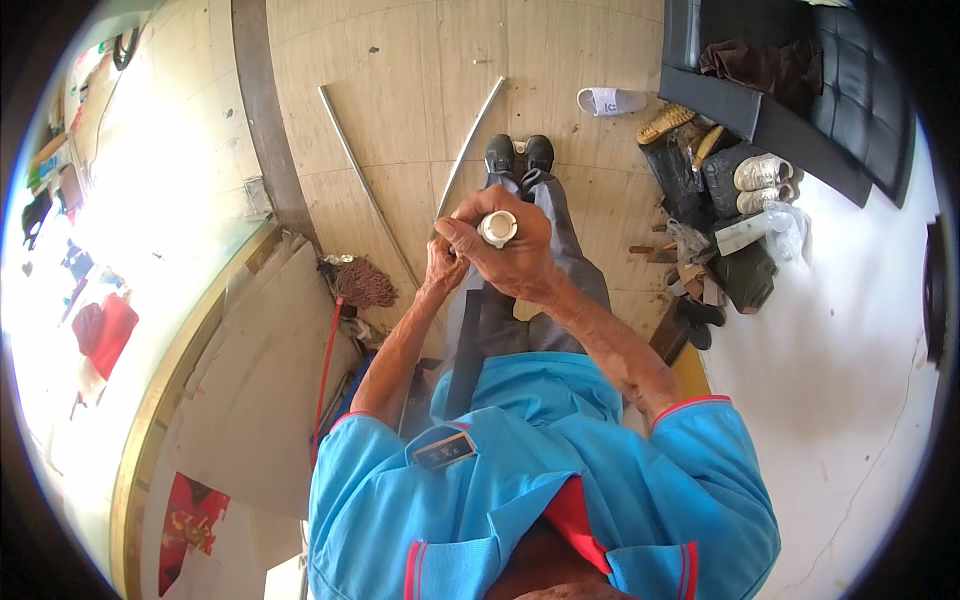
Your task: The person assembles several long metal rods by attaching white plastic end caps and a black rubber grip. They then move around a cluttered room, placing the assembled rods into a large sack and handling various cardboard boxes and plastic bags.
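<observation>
My right hand (525,258) is closed in front of my lap, its fingers wrapped round something with a round, cream-white ring-shaped end (498,229) that faces up. The rest of that piece is hidden in the fist. Just left of it and lower, my left hand (443,268) is closed too, touching or nearly touching the right. Its fingers are partly hidden, and what they grip does not show clearly. A thin, slightly curved metal tube (470,143) runs from the far floor toward my left hand. A second, straight metal tube (362,173) slants across the floor farther left.
A mop (360,283) with a red handle stands at the left beside a low partition with a gold edge (150,430). On the right are a black padded sofa (860,110), a white slipper (611,101), white shoes (763,172), boots and a plastic bag (788,230).
</observation>
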Tool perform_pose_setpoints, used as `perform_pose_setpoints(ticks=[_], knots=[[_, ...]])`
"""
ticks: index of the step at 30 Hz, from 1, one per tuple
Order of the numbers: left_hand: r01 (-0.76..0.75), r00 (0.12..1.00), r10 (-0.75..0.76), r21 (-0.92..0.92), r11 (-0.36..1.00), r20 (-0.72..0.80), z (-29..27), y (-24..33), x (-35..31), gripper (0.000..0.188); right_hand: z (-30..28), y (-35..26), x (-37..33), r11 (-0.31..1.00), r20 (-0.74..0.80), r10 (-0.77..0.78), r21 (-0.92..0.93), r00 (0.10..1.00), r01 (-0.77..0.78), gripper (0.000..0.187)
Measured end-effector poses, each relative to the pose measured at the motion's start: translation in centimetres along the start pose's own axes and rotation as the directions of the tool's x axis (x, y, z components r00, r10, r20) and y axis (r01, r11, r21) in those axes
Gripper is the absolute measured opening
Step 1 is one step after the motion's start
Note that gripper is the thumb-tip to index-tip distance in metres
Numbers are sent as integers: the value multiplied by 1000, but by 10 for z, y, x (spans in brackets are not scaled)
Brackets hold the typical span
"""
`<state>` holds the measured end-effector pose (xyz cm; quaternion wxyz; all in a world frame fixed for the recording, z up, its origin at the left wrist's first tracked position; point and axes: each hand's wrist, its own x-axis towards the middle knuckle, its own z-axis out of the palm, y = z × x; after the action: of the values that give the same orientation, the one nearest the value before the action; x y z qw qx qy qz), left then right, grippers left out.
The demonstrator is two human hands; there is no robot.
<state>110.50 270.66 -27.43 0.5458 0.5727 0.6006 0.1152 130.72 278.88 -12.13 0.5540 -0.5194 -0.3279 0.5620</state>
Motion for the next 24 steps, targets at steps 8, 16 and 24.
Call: perform_pose_setpoints(ticks=[8,16,24], knots=[[64,995,-43,225,972,-95,-9,6,-20,20,-32,-6,16,833,162,-278,-451,947,322,32],[28,992,22,396,918,-122,-38,48,-26,25,-92,-37,14,905,-4,341,-271,940,-329,31],[199,866,-237,130,971,440,-60,110,-31,32,-104,-64,17,943,127,333,-33,934,-332,29]])
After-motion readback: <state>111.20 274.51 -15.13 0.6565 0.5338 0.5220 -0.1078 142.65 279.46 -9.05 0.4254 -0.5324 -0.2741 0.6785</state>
